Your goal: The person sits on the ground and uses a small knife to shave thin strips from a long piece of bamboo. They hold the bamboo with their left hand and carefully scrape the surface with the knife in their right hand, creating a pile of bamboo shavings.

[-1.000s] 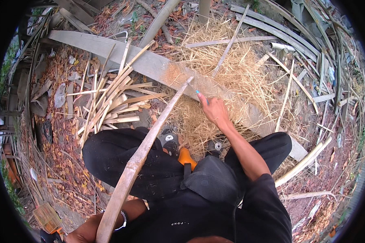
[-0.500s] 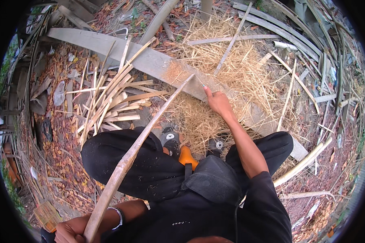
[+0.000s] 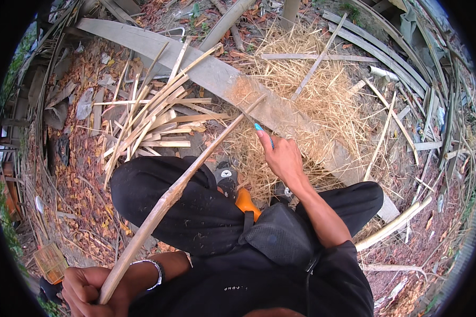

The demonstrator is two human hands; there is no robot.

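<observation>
A long wooden stick (image 3: 166,199), bark-brown with paler scraped parts, runs diagonally across my left leg. My left hand (image 3: 84,290) is wrapped round its lower end at the bottom left. The far end of the stick rests over or on a grey plank (image 3: 206,66); contact is hard to make out. My right hand (image 3: 285,161) is closed on a knife (image 3: 258,127) with a blue handle, thumb stretched along it. The short, thin blade lies against the stick near its far end. Fine reddish-brown dust (image 3: 246,91) covers the plank just beyond.
Split wooden strips (image 3: 153,127) lie in a loose pile left of the plank. Straw-like shavings (image 3: 322,111) spread around its right part. A pale pole (image 3: 394,226) lies at the right. My bent legs, in black trousers (image 3: 164,206), flank an orange object (image 3: 244,201).
My right hand has drawn the knife toward me and a little left. The stick's far end has shifted slightly right, and its lower end has risen. The whole view has shifted slightly.
</observation>
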